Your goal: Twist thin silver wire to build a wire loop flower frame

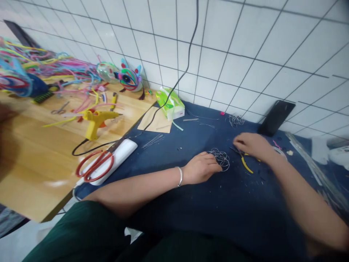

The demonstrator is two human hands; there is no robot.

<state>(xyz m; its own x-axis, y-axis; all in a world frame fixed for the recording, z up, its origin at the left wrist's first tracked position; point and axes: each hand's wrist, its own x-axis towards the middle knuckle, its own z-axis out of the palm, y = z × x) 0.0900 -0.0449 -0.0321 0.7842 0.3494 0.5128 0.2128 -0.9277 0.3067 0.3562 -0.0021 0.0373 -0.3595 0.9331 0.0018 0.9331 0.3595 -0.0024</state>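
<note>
Head view shows the left hand [201, 168] pinching a looped wire bundle [223, 160] at its fingertips. Apart from it, the right hand [252, 145] is at the pliers [247, 165]; whether it grips anything, I cannot tell. Beyond it leans a phone [276, 117].

Cool, even light brightens the tiled wall [212, 43]; glare whitens the wooden worktop [27, 174]. The navy worktop [188, 207] darkens near the body, the right forearm [302, 193] blurs, and grout lines stretch toward the edges.
</note>
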